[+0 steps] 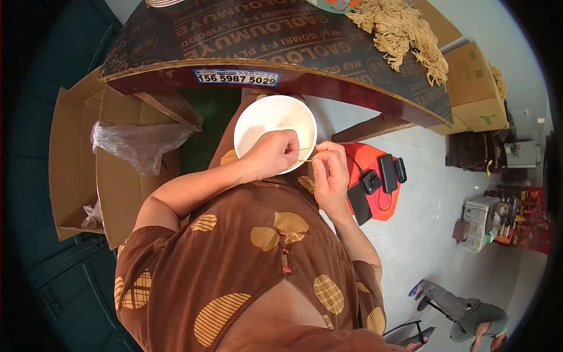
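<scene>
A white round bucket [251,124] sits at my lap, below the table's edge, with something pale inside that I cannot make out. Over its near right rim, my left hand [271,154] is closed in a pinch on a thin, pale yellow cord [306,148]. The cord spans the short gap to my right hand [330,173], whose fingertips are pinched on it too. Two thin strands show between the hands. My fingers hide the cord's ends.
A dark plywood table [258,41] arches ahead, with a heap of beige cords [404,35] at its right. Open cardboard boxes [129,141] stand left, a plastic bag [138,144] over one. A red stool [366,155] holds black devices at right. Another person [478,317] sits lower right.
</scene>
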A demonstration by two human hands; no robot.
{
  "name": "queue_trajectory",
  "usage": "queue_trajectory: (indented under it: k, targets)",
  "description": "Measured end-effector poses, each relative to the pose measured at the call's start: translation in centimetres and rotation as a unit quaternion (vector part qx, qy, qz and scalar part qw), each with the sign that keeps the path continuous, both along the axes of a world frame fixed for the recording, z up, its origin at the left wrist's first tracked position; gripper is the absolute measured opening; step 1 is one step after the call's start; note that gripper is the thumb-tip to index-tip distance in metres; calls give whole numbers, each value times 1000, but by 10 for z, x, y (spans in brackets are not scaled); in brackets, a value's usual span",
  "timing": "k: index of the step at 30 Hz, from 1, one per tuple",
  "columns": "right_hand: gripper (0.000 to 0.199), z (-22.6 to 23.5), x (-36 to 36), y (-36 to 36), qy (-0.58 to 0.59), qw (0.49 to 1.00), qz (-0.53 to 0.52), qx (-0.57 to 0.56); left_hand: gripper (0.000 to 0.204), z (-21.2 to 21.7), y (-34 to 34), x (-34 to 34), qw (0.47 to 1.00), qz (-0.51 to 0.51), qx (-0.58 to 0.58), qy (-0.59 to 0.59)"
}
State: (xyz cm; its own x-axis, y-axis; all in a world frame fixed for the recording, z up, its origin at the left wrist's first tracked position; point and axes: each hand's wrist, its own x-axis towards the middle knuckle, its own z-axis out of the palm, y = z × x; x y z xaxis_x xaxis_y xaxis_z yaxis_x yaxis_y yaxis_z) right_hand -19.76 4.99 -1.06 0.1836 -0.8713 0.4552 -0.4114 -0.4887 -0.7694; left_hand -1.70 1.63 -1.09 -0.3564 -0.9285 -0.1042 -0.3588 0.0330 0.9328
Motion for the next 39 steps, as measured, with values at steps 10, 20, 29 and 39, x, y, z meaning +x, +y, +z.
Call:
queue_trajectory:
  k: [10, 20, 29, 39]
  targets:
    - [11, 3, 9, 2, 28, 999, -20, -31, 10, 18, 12, 4, 989, 37, -138, 38]
    - [15, 0, 11, 7, 34, 998, -5, -54, 12, 15, 11, 5, 976, 13, -207, 71]
    - [13, -9, 12, 10, -46, 999, 15, 21, 11, 4, 7, 2, 962, -11, -222, 160]
    - [10, -17, 6, 11, -55, 995, 23, 78, 11, 10, 5, 0, 969, -23, -215, 119]
